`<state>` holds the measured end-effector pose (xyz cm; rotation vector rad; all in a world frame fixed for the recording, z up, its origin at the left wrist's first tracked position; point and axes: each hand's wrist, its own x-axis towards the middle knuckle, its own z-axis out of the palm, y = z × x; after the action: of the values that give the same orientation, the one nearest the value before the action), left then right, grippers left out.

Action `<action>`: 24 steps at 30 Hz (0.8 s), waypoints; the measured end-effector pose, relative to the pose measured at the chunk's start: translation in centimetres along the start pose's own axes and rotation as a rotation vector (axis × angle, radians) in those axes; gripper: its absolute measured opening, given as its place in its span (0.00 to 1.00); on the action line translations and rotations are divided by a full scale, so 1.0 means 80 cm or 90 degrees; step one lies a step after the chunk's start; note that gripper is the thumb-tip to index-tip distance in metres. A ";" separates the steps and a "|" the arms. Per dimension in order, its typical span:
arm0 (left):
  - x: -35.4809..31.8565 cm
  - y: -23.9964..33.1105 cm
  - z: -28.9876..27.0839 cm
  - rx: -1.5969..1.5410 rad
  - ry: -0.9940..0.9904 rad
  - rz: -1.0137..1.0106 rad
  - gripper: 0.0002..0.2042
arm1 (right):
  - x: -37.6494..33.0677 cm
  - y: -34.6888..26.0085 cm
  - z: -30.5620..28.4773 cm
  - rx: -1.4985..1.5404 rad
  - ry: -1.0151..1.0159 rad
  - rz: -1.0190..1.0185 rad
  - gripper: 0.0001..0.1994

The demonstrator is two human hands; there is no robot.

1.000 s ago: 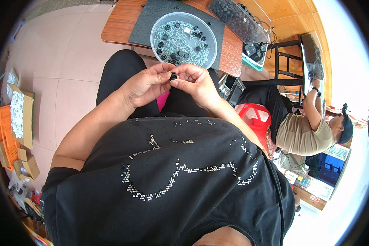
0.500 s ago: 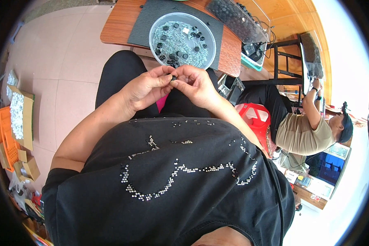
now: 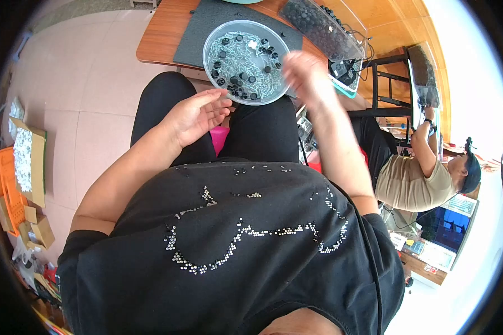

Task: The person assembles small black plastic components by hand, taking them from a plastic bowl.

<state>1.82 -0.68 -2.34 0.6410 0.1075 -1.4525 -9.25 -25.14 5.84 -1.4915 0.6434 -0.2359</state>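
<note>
A clear round bowl [image 3: 207, 66] stands at the table's near edge, filled with small pale, see-through slender pieces [image 3: 245, 58] and several small black round knob-like parts [image 3: 243, 76]. My left hand [image 3: 198, 114] hovers over my lap just below the bowl's near left rim. Its fingers are loosely bent and apart from the thumb, with nothing visible in them. Beyond the bowl's right rim is my right hand [image 3: 308, 78], raised and smeared by motion. Whether it holds anything is hidden by the blur.
Under the bowl lies a dark mat [image 3: 187, 49] on the brown wooden table [image 3: 157, 39]. A clear bin of black parts [image 3: 318, 30] stands at the back right, by cables. A co-worker in a tan shirt [image 3: 413, 181] sits at the right. Cardboard boxes [image 3: 38, 162] stand far left.
My hands have parted, having been together around a small black part. My right hand has swung away to the right and up beside the bowl; my left stays near its place, its fingers loosened.
</note>
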 end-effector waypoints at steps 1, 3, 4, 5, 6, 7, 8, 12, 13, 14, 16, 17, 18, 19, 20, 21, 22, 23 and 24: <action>0.000 0.000 -0.002 0.006 0.017 0.000 0.11 | 0.021 -0.025 -0.009 0.124 0.072 -0.059 0.06; -0.001 -0.001 -0.007 0.007 0.027 -0.006 0.11 | 0.062 -0.067 -0.035 0.226 0.208 -0.132 0.06; -0.001 -0.001 -0.008 0.008 0.038 -0.011 0.11 | 0.077 -0.077 -0.046 0.205 0.270 -0.146 0.06; 0.000 0.000 -0.009 0.008 0.038 -0.008 0.11 | 0.086 -0.068 -0.049 0.125 0.244 -0.144 0.06; 0.001 0.001 -0.009 0.015 0.058 -0.005 0.11 | 0.093 -0.057 -0.051 0.045 0.218 -0.142 0.06; -0.002 0.000 -0.014 0.013 0.089 0.000 0.11 | 0.074 -0.048 -0.015 -0.171 0.214 -0.111 0.06; 0.000 0.000 -0.011 0.011 0.089 0.002 0.11 | 0.070 -0.025 0.000 -0.211 0.122 -0.116 0.06; 0.002 -0.001 -0.012 0.016 0.104 -0.004 0.11 | 0.038 0.059 0.060 -0.637 -0.080 -0.332 0.12; 0.004 0.001 -0.010 0.019 0.112 -0.005 0.11 | 0.034 0.068 0.068 -0.691 -0.070 -0.341 0.12; 0.005 0.000 -0.011 0.020 0.112 -0.006 0.11 | 0.032 0.077 0.069 -0.744 -0.060 -0.350 0.12; 0.005 -0.002 -0.016 0.017 0.104 -0.017 0.12 | 0.031 0.089 0.063 -0.708 -0.027 -0.396 0.12; 0.006 -0.001 -0.016 0.018 0.105 -0.017 0.12 | 0.030 0.091 0.062 -0.671 0.006 -0.443 0.12; 0.008 0.000 -0.016 0.029 0.096 -0.014 0.12 | 0.030 0.093 0.059 -0.670 0.006 -0.443 0.12; 0.010 -0.001 -0.016 0.039 0.086 -0.010 0.12 | 0.024 0.087 0.061 -0.590 0.037 -0.384 0.12; 0.010 -0.002 -0.016 0.038 0.087 -0.010 0.12 | 0.018 0.083 0.062 -0.509 0.068 -0.326 0.12; 0.009 -0.004 -0.015 0.048 0.075 -0.006 0.12 | 0.013 0.085 0.064 -0.485 0.071 -0.320 0.12; 0.009 -0.005 -0.014 0.060 0.061 -0.004 0.12 | 0.003 0.083 0.068 -0.486 0.074 -0.319 0.12; 0.008 -0.006 -0.012 0.062 0.061 -0.005 0.12 | -0.008 0.080 0.075 -0.437 0.061 -0.274 0.11; 0.008 -0.007 -0.009 0.060 0.045 -0.007 0.12 | -0.019 0.080 0.081 -0.389 0.048 -0.229 0.10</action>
<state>1.62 -0.89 -3.42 0.7698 0.0991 -1.4512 -8.55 -18.25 -0.25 -2.1983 0.5244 -0.3966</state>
